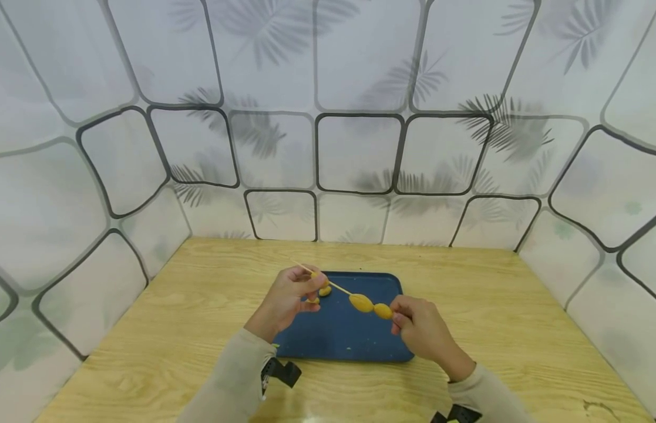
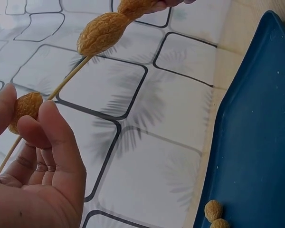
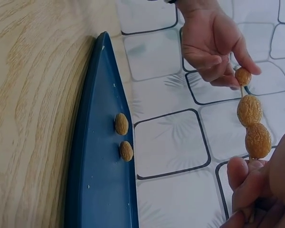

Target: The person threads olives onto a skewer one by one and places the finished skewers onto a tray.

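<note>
A thin wooden skewer (image 1: 340, 288) slants between the two hands above a blue tray. Two wrinkled golden-brown oval pieces, one (image 1: 361, 303) and another (image 1: 383, 311), sit end to end on it, close to the right hand (image 1: 423, 329). That hand grips the skewer just below them; its lower end is hidden in the fingers. With thumb and fingers, the left hand (image 1: 293, 296) pinches a third wrinkled oval piece (image 2: 26, 111) on the skewer. Bare skewer shows between this piece and the other two, and its far end sticks out past the left hand.
Two more oval pieces, one (image 3: 121, 124) beside another (image 3: 126, 151), lie on the blue tray (image 1: 349, 335), with small crumbs scattered about. The tray rests on a wood-grain table (image 1: 201, 311). Patterned white sheeting (image 1: 354, 153) stands behind and at both sides.
</note>
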Available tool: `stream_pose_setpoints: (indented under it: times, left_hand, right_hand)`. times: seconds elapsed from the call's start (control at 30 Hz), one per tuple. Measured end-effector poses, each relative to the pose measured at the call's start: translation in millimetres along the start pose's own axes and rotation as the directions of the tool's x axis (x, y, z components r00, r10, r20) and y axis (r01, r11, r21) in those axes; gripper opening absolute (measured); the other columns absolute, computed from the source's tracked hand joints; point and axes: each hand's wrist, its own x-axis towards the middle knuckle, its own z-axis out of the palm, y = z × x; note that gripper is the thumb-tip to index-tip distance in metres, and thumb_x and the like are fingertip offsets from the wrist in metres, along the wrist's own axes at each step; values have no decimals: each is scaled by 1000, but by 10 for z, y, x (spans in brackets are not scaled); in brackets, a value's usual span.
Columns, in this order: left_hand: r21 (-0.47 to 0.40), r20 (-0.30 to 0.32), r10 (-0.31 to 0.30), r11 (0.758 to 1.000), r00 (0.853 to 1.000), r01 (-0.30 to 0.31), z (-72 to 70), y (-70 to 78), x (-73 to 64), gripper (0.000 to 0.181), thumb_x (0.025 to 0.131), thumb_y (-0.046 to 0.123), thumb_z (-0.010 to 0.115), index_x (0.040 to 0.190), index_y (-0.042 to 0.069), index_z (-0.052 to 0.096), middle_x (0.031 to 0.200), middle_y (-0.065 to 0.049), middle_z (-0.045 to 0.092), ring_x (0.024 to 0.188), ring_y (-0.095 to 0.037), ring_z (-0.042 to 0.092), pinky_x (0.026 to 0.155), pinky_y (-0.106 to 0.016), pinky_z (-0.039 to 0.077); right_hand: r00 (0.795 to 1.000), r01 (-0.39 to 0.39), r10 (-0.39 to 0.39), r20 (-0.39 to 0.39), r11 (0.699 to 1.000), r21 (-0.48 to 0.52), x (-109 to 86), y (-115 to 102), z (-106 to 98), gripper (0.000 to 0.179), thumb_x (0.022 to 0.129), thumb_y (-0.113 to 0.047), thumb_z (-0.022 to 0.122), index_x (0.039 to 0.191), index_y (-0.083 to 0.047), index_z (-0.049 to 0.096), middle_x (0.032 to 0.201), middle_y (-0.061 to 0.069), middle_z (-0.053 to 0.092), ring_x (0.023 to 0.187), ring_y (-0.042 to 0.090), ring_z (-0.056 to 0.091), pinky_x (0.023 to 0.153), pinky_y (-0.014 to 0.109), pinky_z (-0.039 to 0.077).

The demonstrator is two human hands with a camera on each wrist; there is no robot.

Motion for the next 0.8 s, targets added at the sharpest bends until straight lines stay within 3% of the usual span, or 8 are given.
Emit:
stream_pose_setpoints:
  times: [0.23,0.53,0.8]
  left_hand:
    - [6,35,-9,1000,999,9,17,-25,7,9,95,11,64,87,14,66,79,-2,59,61,-12,49,59,-29,54]
    - [22,54,-4,1000,999,3,64,-16,-4,9,95,11,64,87,15,66,80,-2,59,61,-13,48,59,-30,53]
    - [41,67,-28,999,997,26,82,-42,6,7,96,12,64,89,13,67,86,-3,64,61,-12,47,58,-27,54]
  right_hand:
    - [1000,-4,4,-4,1000,-10,8,-27,13,29,86,15,55,78,-12,60,61,-9,58,53,1,51,49,23,45]
    - [998,48,-49,-30,999,-15,34,-87,16,28,86,15,56,80,-11,61,62,-15,56,52,0,50,50,23,45]
    - [999,30,-29,-18,999,14,49,-153,39,25,88,14,56,81,-10,62,62,-13,57,53,2,52,50,23,45]
